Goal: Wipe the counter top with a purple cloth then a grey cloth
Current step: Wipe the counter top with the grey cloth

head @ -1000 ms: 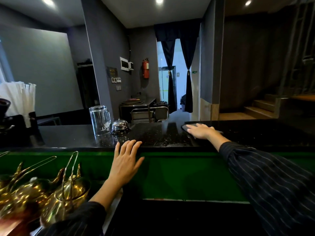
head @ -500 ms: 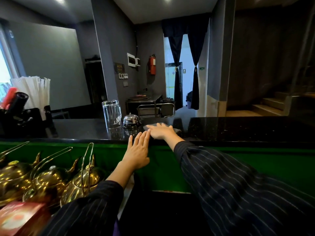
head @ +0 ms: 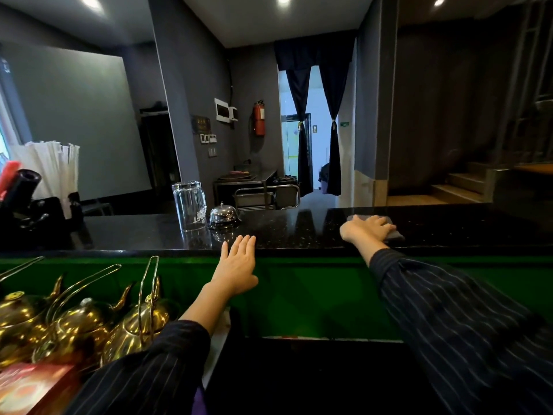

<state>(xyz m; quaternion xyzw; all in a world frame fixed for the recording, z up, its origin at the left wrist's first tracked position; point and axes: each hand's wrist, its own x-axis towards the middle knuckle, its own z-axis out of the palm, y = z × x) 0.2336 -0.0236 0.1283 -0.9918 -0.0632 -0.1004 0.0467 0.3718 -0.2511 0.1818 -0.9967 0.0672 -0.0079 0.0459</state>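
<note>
On the black counter [head: 299,232], right side, the right hand [head: 366,229] pressed flat on the grey cloth [head: 395,233], fingers [head: 381,224] spread over it, pinning rather than clenching. Cloth lay flat on the stone, well right of the bell [head: 224,215] and the upturned glass [head: 190,205]. Left hand [head: 236,265] was empty, fingers loose and extended, tips resting on the near counter edge, palm against the green front panel [head: 314,295]. Purple cloth: only a purple scrap at the bottom edge, can't tell. Looked like the grey-cloth pass. Risk: a long stroke leftward could clip the bell or knock the glass over, since both stood in the wipe path; light palm pressure could let the cloth bunch. Right arm was stretched nearly straight across, sleeve [head: 449,310] over the edge; left arm bent, bracing.
</note>
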